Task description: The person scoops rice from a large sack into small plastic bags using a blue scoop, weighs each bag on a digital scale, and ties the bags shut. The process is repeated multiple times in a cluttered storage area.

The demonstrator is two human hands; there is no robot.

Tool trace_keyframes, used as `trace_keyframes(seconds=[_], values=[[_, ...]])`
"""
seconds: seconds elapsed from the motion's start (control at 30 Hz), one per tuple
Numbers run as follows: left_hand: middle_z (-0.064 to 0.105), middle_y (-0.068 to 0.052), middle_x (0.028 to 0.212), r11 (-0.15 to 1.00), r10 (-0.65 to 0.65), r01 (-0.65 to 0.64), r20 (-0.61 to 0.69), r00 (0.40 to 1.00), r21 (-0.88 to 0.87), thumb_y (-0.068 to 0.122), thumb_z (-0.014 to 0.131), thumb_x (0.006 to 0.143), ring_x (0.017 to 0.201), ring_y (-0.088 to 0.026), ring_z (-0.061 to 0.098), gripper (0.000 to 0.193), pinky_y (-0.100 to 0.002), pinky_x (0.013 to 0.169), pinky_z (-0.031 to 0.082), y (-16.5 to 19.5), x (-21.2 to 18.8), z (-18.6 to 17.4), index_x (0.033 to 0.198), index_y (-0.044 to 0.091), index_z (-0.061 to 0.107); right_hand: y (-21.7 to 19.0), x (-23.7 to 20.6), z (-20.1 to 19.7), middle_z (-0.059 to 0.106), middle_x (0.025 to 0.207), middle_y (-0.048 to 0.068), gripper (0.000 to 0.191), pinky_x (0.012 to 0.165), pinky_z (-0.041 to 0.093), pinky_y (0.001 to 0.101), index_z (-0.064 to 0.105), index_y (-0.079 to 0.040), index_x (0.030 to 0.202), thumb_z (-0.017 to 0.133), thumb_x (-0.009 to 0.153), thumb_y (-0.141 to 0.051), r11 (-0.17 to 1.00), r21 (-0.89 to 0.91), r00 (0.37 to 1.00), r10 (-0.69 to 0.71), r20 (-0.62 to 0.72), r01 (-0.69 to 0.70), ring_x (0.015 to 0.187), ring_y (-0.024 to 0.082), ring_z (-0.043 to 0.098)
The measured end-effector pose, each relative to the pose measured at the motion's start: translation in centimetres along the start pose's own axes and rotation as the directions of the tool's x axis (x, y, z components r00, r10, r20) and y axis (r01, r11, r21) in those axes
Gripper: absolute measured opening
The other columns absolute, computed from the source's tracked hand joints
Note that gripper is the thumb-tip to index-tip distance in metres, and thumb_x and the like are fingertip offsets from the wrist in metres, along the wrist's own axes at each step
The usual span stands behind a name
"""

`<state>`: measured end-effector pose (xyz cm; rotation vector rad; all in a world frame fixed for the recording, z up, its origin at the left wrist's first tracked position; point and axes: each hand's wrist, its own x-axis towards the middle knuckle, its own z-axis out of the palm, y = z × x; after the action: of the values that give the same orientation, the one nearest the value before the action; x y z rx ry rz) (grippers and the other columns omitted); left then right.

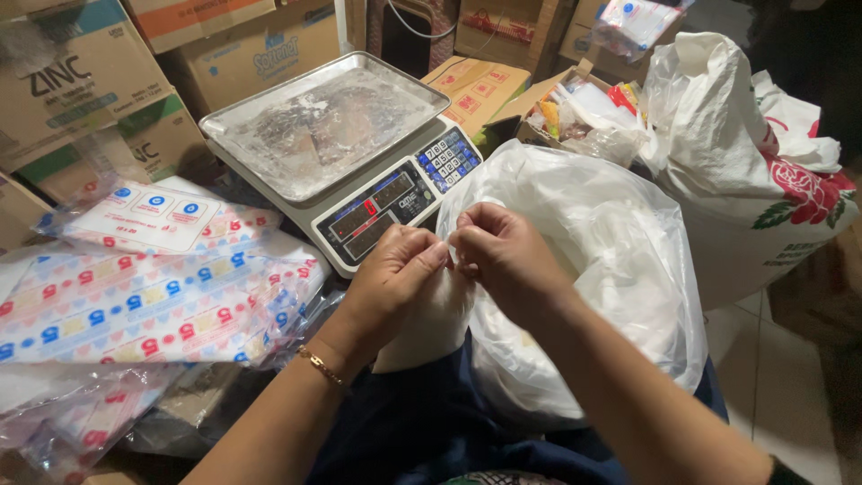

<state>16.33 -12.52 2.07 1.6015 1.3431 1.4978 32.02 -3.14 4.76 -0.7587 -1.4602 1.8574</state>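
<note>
Small white bag (429,314) pinched at its neck by left hand (395,269) and right hand (503,251) — neck best held tight, kept close above the large plastic bag (620,269).

The floor (790,395) was pale tile, only really showing at the lower right. A big white sack (763,180) with a red rose print sat right on it, bulging and open at the top. Cardboard boxes (108,99) were piled along the back and left, and the scale (350,153) with its steel pan sat among them, though what was under it couldn't be made out. More open boxes (503,90) stood behind the scale, one stuffed with small packets. On the left, flat packs of bags (144,305) with red and blue dots lay heaped over each other, hiding whatever they rested on.
</note>
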Motion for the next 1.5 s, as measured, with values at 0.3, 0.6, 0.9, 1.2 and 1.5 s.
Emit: trace_keyframes(seconds=[0.3, 0.6, 0.9, 1.2, 1.5], values=[[0.068, -0.001, 0.091, 0.865, -0.252, 0.314, 0.203, 0.946, -0.392, 0.018, 0.066, 0.099, 0.085, -0.007, 0.06, 0.015, -0.024, 0.078, 0.051, 1.0, -0.4, -1.0, 0.097, 0.003, 0.069, -1.5, -0.3, -0.6, 0.055, 0.075, -0.006, 0.021, 0.056, 0.038, 0.0202, 0.069, -0.007, 0.098, 0.058, 0.1, -0.026, 0.942, -0.31, 0.96, 0.196, 0.202, -0.128, 0.064, 0.002, 0.047], [0.067, 0.001, 0.096, 0.907, -0.172, 0.172, 0.033, 0.984, -0.384, 0.002, 0.071, 0.08, 0.094, -0.008, 0.064, 0.026, -0.025, 0.086, 0.054, 0.1, 0.4, 0.9, 0.1, 0.007, 0.056, 0.0, 0.5, 0.0, 0.054, 0.063, -0.003, 0.022, 0.05, 0.037, 0.0247, 0.062, -0.009, 0.071, 0.059, 0.092, -0.017, 0.989, -0.126, 0.993, 0.092, 0.071, -0.083, 0.054, 0.007, 0.047], [0.064, 0.0, 0.083, 0.988, -0.13, 0.12, -0.109, 0.985, -0.093, 0.01, 0.073, 0.073, 0.079, -0.007, 0.062, 0.026, -0.025, 0.075, 0.055, 0.4, 0.7, 1.7, 0.093, 0.008, 0.058, 1.2, 0.1, -0.7, 0.048, 0.06, -0.004, 0.025, 0.048, 0.03, 0.0263, 0.06, -0.008, 0.069, 0.056, 0.093, -0.014, 0.999, -0.035, 0.999, 0.034, 0.004, -0.034, 0.052, 0.006, 0.038], [0.063, 0.003, 0.081, 0.999, 0.031, -0.028, -0.195, 0.98, 0.018, 0.012, 0.076, 0.076, 0.081, -0.005, 0.064, 0.021, -0.024, 0.077, 0.055, -0.4, 0.2, 1.8, 0.091, 0.008, 0.061, 2.8, 0.2, 0.5, 0.049, 0.06, -0.002, 0.024, 0.048, 0.034, 0.0272, 0.056, -0.008, 0.067, 0.059, 0.091, -0.01, 0.991, 0.09, 0.974, -0.078, -0.212, 0.099, 0.051, 0.009, 0.042], [0.066, 0.001, 0.092, 0.809, -0.147, 0.148, 0.049, 0.988, -0.568, 0.0, 0.071, 0.089, 0.088, -0.006, 0.062, 0.013, -0.024, 0.082, 0.053, -1.2, -0.8, -0.5, 0.097, 0.005, 0.062, -1.2, -0.3, -0.4, 0.054, 0.071, -0.005, 0.017, 0.053, 0.037, 0.0213, 0.068, -0.012, 0.089, 0.062, 0.097, -0.025, 0.964, -0.223, 0.969, 0.183, 0.165, -0.145, 0.061, 0.004, 0.047]])
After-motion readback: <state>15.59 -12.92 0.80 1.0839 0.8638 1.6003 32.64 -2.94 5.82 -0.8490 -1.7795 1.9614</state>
